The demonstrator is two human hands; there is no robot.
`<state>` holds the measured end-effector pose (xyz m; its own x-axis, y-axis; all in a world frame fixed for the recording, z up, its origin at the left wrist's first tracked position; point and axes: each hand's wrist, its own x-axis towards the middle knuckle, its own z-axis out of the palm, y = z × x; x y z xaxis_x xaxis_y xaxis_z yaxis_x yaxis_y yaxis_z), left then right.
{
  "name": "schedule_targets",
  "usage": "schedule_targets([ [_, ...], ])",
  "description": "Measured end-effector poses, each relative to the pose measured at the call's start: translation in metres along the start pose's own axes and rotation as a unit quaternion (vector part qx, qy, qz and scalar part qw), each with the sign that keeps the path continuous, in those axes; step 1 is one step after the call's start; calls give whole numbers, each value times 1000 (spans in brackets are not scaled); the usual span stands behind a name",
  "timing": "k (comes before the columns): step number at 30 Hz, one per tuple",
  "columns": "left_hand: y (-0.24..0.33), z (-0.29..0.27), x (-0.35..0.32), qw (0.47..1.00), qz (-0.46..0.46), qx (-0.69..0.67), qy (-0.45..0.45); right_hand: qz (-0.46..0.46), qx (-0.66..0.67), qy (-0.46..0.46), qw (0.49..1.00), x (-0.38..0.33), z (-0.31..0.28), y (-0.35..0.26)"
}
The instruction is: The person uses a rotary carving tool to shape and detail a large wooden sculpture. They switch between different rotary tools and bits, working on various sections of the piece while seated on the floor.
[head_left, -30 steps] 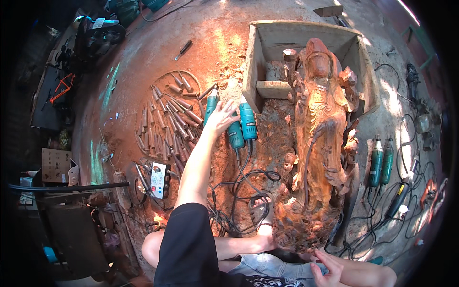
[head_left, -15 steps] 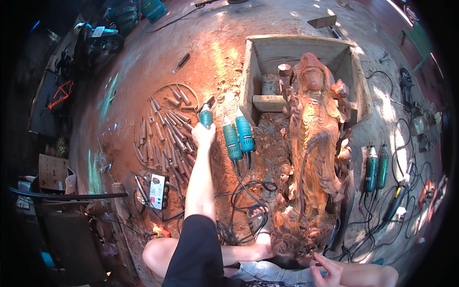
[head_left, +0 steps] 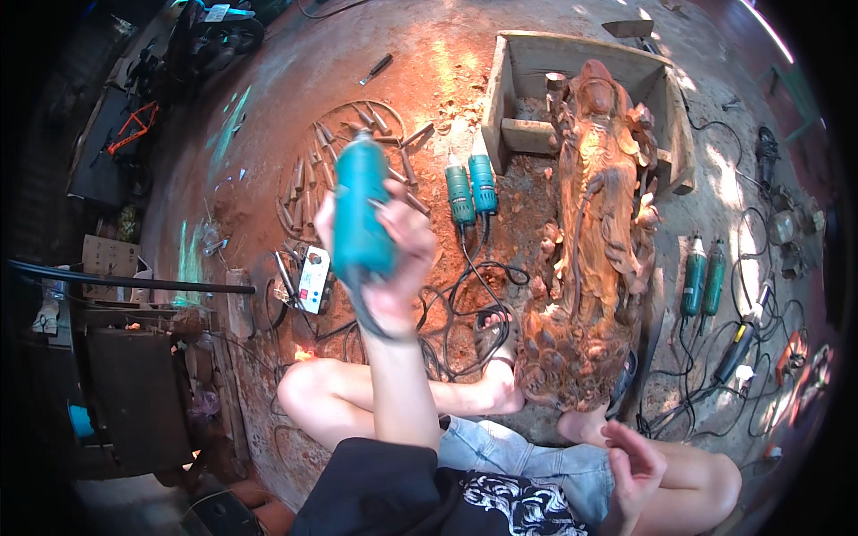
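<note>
My left hand (head_left: 407,246) is wrapped round a teal die grinder (head_left: 360,210), raised upright with its nose pointing away; its cord hangs past my wrist. Some motion blur softens the tool. My right hand (head_left: 633,469) hovers over my right leg, fingers apart, holding nothing. To the right of centre lies a carved reddish wooden statue (head_left: 597,196), a robed figure on a rough base. Two more teal die grinders (head_left: 460,192) lie side by side on the ground between the raised tool and the statue. Beyond the raised grinder is a pile of chisels (head_left: 308,183), partly hidden.
A wooden box (head_left: 581,52) supports the statue's head end. Further green grinders (head_left: 694,277) and tangled cords lie at the right. A white power strip (head_left: 313,280) and looped black cables (head_left: 456,330) lie near my legs. One lone chisel (head_left: 376,69) rests at the far side.
My left hand has lifted the die grinder off the ground by the chisels and brought it closer. My right hand has risen slightly, fingers spread. The whole view has shifted.
</note>
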<state>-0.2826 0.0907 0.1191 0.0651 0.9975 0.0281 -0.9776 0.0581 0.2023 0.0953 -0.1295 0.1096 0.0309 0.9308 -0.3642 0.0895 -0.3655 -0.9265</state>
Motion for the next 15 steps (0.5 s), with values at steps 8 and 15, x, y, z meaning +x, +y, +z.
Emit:
schedule_targets([
  [8,-245,60,-131,853,-194,483,44,-41,40,18,998,-16,12,-48],
  [15,-300,50,-173,843,-57,479,-238,-219,498,50,838,-24,-30,-35],
])
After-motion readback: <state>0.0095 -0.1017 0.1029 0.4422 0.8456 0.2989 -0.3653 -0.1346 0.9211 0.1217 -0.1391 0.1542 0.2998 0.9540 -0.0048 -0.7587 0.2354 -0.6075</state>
